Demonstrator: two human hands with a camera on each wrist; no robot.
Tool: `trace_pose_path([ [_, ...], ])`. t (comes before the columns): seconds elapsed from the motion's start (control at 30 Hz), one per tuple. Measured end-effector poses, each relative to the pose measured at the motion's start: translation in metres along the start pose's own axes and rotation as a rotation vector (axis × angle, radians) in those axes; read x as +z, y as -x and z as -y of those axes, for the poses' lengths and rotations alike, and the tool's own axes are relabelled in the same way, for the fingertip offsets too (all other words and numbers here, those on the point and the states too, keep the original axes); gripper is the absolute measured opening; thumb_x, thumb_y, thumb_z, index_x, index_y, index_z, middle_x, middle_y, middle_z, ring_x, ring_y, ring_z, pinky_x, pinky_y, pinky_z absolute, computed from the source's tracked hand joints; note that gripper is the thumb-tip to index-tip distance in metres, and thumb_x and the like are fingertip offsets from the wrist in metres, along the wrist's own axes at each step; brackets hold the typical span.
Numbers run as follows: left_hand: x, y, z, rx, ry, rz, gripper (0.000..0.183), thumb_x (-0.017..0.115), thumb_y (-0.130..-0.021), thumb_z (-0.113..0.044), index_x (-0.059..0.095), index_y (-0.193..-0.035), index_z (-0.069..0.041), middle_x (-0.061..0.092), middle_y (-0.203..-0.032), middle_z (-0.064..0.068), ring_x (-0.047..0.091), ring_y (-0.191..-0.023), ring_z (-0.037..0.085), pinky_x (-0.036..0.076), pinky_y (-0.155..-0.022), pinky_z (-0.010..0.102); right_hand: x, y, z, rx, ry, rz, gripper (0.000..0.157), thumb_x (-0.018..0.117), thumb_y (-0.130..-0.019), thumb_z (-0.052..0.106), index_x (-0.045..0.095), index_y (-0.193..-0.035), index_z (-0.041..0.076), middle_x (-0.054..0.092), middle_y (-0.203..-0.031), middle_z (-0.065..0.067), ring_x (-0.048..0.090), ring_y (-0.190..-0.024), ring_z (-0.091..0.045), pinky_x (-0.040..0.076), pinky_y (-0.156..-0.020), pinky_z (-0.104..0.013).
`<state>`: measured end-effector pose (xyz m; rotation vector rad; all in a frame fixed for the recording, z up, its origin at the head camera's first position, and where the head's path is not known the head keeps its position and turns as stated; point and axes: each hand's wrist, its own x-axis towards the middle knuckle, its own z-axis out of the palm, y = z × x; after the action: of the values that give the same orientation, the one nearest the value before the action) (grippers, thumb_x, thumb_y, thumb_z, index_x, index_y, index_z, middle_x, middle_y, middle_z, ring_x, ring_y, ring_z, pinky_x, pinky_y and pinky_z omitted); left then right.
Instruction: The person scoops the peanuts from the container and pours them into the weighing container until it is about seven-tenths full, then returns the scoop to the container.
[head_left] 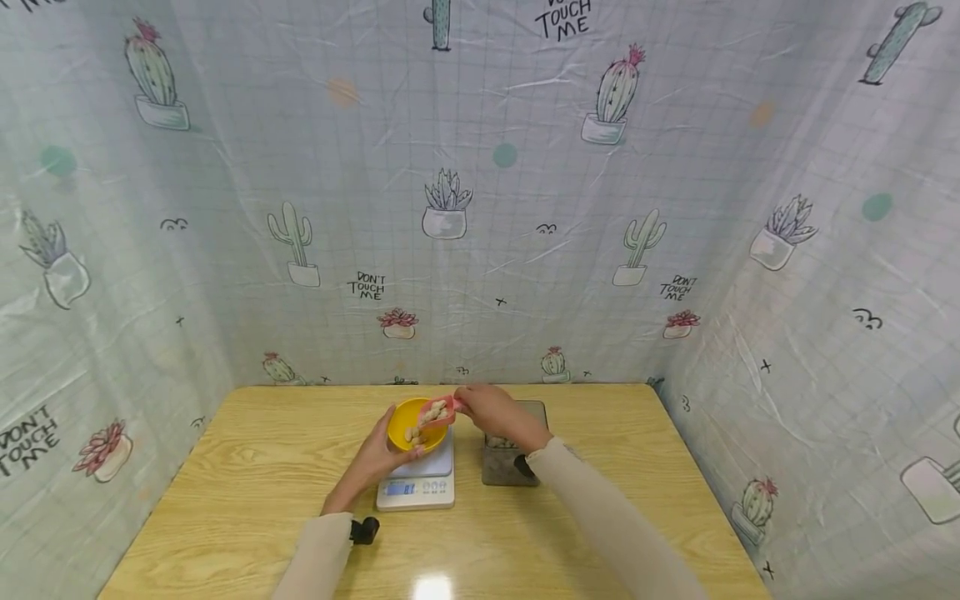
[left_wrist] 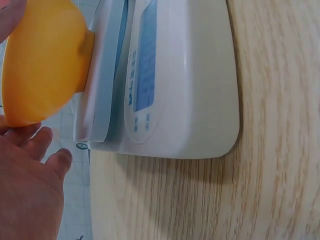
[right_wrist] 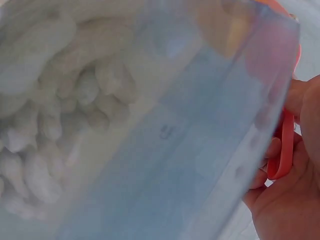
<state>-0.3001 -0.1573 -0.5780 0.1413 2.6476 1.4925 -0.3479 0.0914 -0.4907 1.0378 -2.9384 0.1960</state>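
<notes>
A yellow bowl (head_left: pixel 401 415) stands on the platform of a white kitchen scale (head_left: pixel 416 497), with a few peanuts in shells (head_left: pixel 413 435) inside it. My left hand (head_left: pixel 378 454) holds the bowl by its side, the thumb at the near side and the fingers round the left. In my right hand (head_left: pixel 495 410) is a red scoop, its handle (right_wrist: pixel 287 150) gripped in the curled fingers. The scoop's pan, loaded with peanuts (head_left: pixel 435 412), is tipped over the right part of the bowl.
Right of the scale is a see-through box (head_left: pixel 510 471) of peanuts (right_wrist: pixel 50 120), partly hidden under my right forearm. The scale's display (head_left: pixel 401 489) is lit. A patterned curtain (head_left: pixel 480 292) borders the wooden table (head_left: pixel 262 467) at the back and sides.
</notes>
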Motion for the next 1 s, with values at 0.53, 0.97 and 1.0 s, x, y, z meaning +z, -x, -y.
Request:
trace_pose_path([
  [0.53,-0.002,-0.001,0.000,-0.002,-0.009,0.007,0.114,0.081,-0.078,-0.044,0.009,-0.159,-0.007,0.016,-0.163,0.022,0.018,-0.149,0.044,0.018,-0.118,0.062,-0.033,-0.019,0.028,-0.132,0.399,-0.025,0.017,0.061,-0.097,0.016,0.073,-0.106,0.022,0.068,-0.093,0.002,0.064,-0.087,-0.015,0.055,-0.071,-0.029],
  [0.97,-0.003,-0.002,0.000,0.003,-0.026,-0.001,0.118,0.083,-0.076,-0.046,0.007,-0.159,-0.006,0.013,-0.164,0.022,0.017,-0.149,0.045,0.017,-0.118,0.063,-0.037,0.001,-0.001,-0.063,0.091,-0.119,0.024,0.055,-0.100,0.031,0.070,-0.111,0.016,0.066,-0.091,0.000,0.061,-0.081,-0.016,0.052,-0.074,-0.031],
  [1.0,-0.004,-0.001,0.000,0.007,-0.032,-0.003,0.119,0.082,-0.076,-0.046,0.007,-0.159,-0.006,0.012,-0.163,0.023,0.016,-0.149,0.046,0.017,-0.117,0.064,-0.035,0.004,-0.005,-0.056,0.052,-0.123,0.025,0.054,-0.101,0.031,0.069,-0.114,0.016,0.067,-0.094,0.000,0.062,-0.084,-0.017,0.052,-0.078,-0.032],
])
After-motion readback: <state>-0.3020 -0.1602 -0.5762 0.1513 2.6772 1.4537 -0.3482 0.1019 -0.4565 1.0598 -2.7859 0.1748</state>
